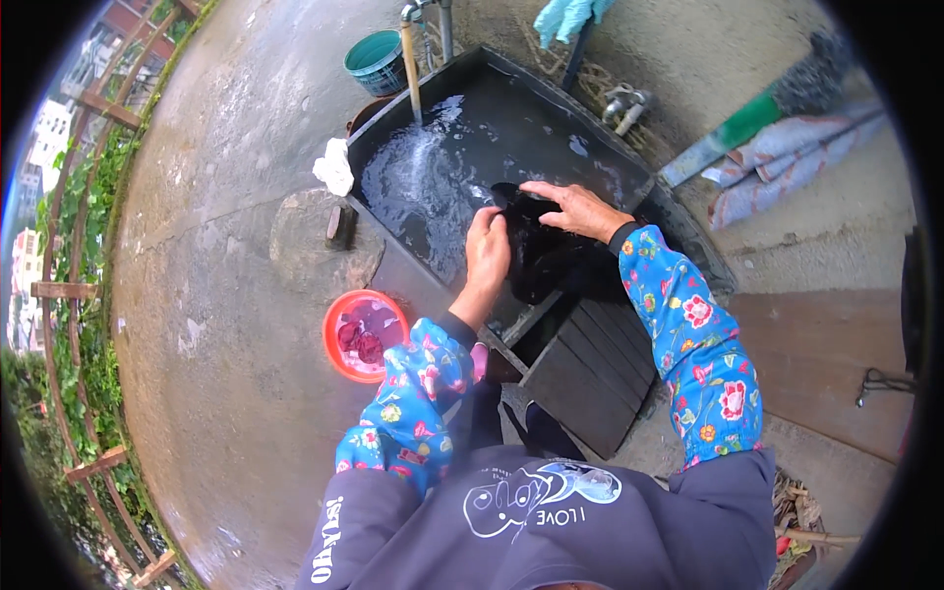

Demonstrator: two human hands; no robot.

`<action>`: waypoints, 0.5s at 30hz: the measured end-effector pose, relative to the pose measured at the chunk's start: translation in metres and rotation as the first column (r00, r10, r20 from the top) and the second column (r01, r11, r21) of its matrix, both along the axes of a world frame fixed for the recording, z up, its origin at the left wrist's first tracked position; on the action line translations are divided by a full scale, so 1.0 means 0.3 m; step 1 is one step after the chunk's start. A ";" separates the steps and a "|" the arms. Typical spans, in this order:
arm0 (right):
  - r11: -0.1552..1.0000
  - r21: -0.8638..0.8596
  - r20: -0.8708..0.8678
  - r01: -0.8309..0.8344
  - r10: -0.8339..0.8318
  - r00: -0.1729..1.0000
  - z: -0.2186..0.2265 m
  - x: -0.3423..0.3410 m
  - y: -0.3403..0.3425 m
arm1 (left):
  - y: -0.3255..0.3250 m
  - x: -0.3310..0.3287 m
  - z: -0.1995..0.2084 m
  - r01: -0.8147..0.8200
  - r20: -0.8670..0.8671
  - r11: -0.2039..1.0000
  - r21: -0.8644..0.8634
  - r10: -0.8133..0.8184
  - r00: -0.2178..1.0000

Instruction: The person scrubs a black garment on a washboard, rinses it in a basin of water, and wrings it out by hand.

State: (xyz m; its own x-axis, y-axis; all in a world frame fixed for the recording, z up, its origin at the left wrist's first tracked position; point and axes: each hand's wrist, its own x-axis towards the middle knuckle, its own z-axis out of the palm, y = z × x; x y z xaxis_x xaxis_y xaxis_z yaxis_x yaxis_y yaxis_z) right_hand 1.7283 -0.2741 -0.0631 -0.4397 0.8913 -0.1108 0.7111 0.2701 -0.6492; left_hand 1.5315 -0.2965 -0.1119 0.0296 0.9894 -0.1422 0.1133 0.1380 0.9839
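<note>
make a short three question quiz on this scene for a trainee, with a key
1. Which lies nearest the left hand and right hand? a) a white cloth; b) a black cloth; c) a green bucket
2. True or false: water is running from the pipe into the tank.
3. Where does the orange basin stand?

Key: 1 b; 2 true; 3 on the ground, left of the tank.

1. Left hand (pixel 488 252) and right hand (pixel 582 210) have fingers on a dark cloth (pixel 547 264).
2. Beyond the fingers, a pipe (pixel 410 77) runs water (pixel 418 162) into a trough (pixel 582 121).
3. An orange-red bowl (pixel 329 336) stands left of all the fingers.
</note>
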 end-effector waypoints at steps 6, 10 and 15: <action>0.985 0.148 -0.365 0.089 -0.029 0.931 0.307 0.148 -0.189 | -0.165 0.206 0.428 0.413 0.224 0.869 0.271 -0.474 0.852; 0.754 0.535 -0.294 0.381 -0.257 0.921 0.667 0.341 -0.303 | -0.194 0.225 0.561 0.429 0.223 0.736 0.524 -0.605 0.764; 0.707 0.580 -0.479 0.405 -0.106 0.871 1.097 0.327 -0.449 | -0.138 0.342 0.215 0.769 -0.551 0.513 0.382 -0.542 0.635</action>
